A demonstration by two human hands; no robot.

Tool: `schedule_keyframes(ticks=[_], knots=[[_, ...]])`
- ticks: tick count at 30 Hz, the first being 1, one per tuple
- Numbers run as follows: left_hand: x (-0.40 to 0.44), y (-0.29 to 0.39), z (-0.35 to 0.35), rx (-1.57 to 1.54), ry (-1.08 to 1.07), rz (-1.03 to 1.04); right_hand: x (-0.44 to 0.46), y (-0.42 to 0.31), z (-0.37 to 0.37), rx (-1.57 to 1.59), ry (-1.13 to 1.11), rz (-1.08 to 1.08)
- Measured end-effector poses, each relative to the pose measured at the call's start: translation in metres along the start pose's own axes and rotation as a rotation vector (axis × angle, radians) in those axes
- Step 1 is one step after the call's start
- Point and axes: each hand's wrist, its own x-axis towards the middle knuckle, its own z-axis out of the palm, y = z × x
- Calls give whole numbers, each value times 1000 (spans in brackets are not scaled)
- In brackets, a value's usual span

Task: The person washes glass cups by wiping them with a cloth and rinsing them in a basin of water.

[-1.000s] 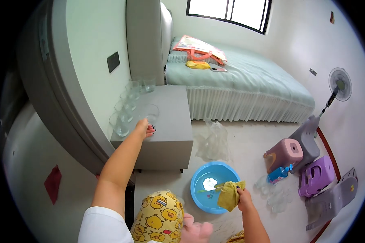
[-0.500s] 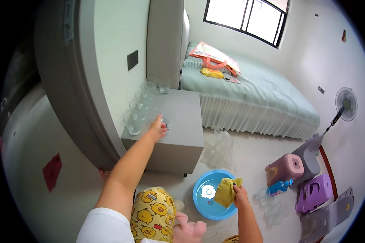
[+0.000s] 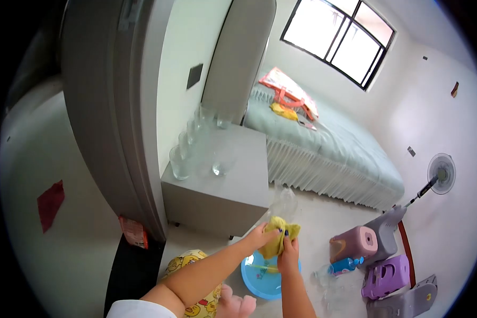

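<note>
Gripping cloth (image 3: pixel 272 249) above far rim of basin (image 3: pixel 265 289).
Clasping it with left hand (image 3: pixel 264 237) and right hand (image 3: pixel 289 253) together; well apart from glasses (image 3: pixel 180 167) on cabinet (image 3: pixel 249 159).

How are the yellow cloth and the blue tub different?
The cloth is yellow, but the tub is blue. The cloth is soft-looking and bunched up, while the tub is round and keeps its shape. The cloth is held up by the left hand and right hand, while the tub sits on the floor. Both are brightly coloured.
</note>
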Motion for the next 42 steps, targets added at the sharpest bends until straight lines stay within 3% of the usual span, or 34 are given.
schedule_keyframes(ticks=[2, 4, 6, 7, 10, 12, 13, 14, 15, 23, 26, 27, 42], knots=[[15, 0, -13, -105, 111, 146, 30, 6, -9, -173, -3, -7], [12, 14, -14, -128, 209, 107, 62, 8, -14, -1010, 47, -356], [20, 16, -17, -226, 405, 144, 68, -17, 31, -1034, 8, -373], [28, 6, -18, -228, 404, 148, 76, -28, 54, -1057, -36, -384], [40, -14, -25, -83, 474, 152, 104, -16, 122, -1281, -347, -439], [20, 5, -23, 622, 295, 85, 122, 1, 158, -1365, -436, -400], [17, 5, -25, 631, 301, 87, 137, 15, 171, -1432, -489, -446], [14, -1, -26, 939, 310, 183, 153, 27, 180, -1502, -542, -494], [12, -6, -27, 1244, 314, 279, 167, 36, 188, -1496, -546, -500], [3, -5, -29, 1563, 207, 246, 244, 79, 228, -1491, -466, -544], [6, -5, -32, 1586, 193, 147, 281, 89, 255, -1542, -370, -520], [9, 7, -36, 1638, -24, 24, 293, 93, 264, -1565, -328, -478], [6, 2, -34, 1631, 39, 40, 348, 121, 302, -1546, -200, -485]])
